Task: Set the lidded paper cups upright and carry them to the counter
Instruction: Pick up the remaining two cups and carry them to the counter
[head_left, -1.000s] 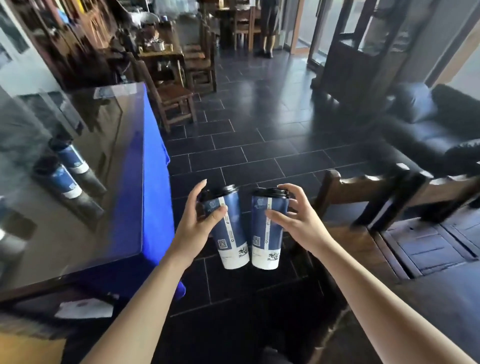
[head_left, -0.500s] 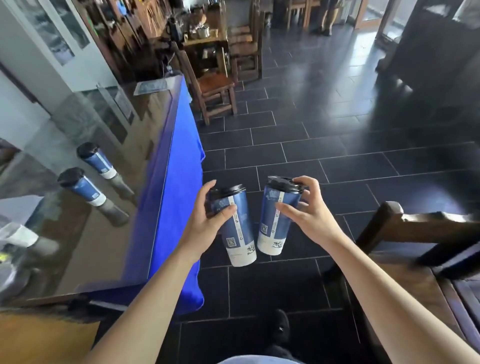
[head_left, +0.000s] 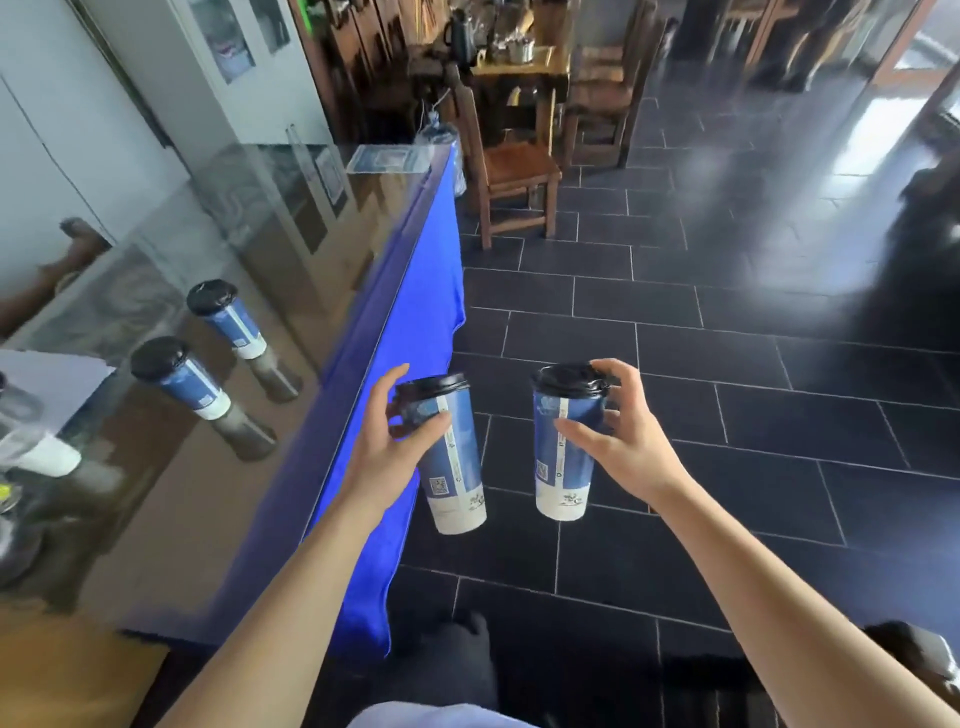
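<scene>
A dark tiled floor (head_left: 727, 364) fills the right and far part of the scene; along the left runs a glossy glass-topped counter (head_left: 218, 291) whose near and right edges are draped in a bright blue cloth (head_left: 415, 291); beyond its far end stand a wooden chair (head_left: 511, 171) and a wooden table (head_left: 519, 62) carrying a kettle and metal pots, too blurred to tell apart further.

Two tall blue-and-white paper cups with black lids already stand upright on the counter at the left; the nearer counter cup (head_left: 184, 382) is just beside the farther counter cup (head_left: 228, 318), apart from it, and each is mirrored in the glass below.

Over the floor, just right of the cloth edge, the left hand (head_left: 387, 447) grips a blue-and-white paper cup with a black lid, the left cup (head_left: 449, 457), fingers behind its upper wall and thumb across the front; it leans a little, its base toward the right.

The right hand (head_left: 623, 436) grips a matching right cup (head_left: 563, 447) near its top, thumb on the front wall and fingers curled round the far side and lid rim; this one hangs close to upright.

The two held cups are near each other but apart, neither touching the counter.
</scene>
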